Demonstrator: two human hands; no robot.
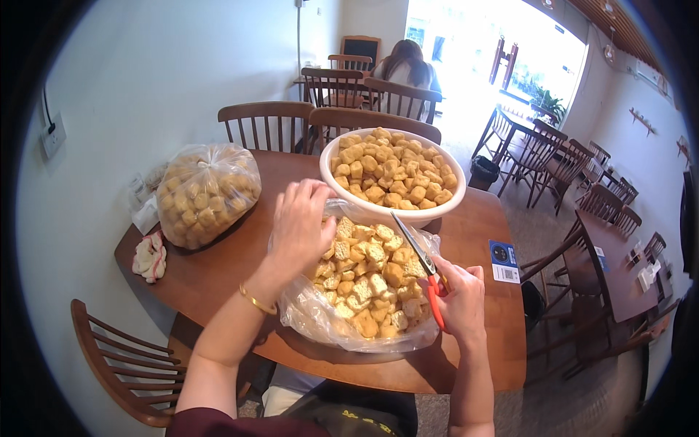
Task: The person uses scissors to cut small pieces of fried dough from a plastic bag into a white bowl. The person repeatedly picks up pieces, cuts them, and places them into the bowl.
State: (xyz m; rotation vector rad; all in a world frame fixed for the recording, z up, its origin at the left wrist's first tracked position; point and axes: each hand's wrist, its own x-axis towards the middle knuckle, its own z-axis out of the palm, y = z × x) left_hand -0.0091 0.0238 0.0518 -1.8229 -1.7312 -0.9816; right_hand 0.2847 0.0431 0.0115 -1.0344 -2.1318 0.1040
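My right hand [460, 297] grips red-handled scissors [435, 295], whose blades point up and left over an open clear plastic bag [309, 320]. In that bag lie fried tofu puffs [371, 284], many showing a pale, spongy inside. My left hand [302, 222] hovers at the bag's upper left, close to the bowl's rim. Its fingers are curled, and anything in them is hidden. Just beyond the bag stands a wide white bowl [437, 213], heaped with whole golden tofu puffs [389, 166].
A full, closed bag of tofu puffs [207, 197] sits at the table's left by the wall. Beside it lie a crumpled white cloth [149, 257] and some white packaging [142, 200]. Wooden chairs [266, 120] surround the brown table [480, 342]. A person [408, 69] sits farther back.
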